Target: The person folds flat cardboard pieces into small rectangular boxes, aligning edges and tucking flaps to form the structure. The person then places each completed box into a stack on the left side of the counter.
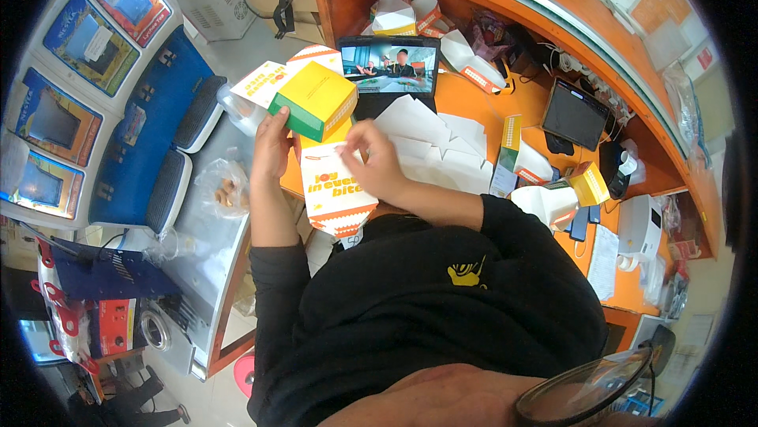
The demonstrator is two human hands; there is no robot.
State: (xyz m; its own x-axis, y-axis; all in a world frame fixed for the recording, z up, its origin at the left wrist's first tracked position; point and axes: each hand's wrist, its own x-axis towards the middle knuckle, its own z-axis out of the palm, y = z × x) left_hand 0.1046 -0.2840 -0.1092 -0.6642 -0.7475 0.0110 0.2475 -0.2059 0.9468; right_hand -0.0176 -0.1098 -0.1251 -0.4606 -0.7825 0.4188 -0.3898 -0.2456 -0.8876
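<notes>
A half-folded cardboard food box (320,95) is up in front of my chest. Its middle is yellow with a green side, and white flaps with orange and yellow print spread from it at the top and toward my body. My left hand (272,145) grips the box at its green left side, thumb on the edge. Over the near white flap, my right hand (374,165) has its fingers curled and pinched at the flap's upper edge. Behind the box and to the right, flat white cardboard pieces (446,155) lie on the orange desk (466,103).
A screen (391,72) showing people stands behind the box. More food boxes (474,64) sit at the back and right. On the left are a drink dispenser (134,111), a metal counter (197,261) and a plastic bag (223,188). Further right are a dark tablet (575,115) and a white printer (641,226).
</notes>
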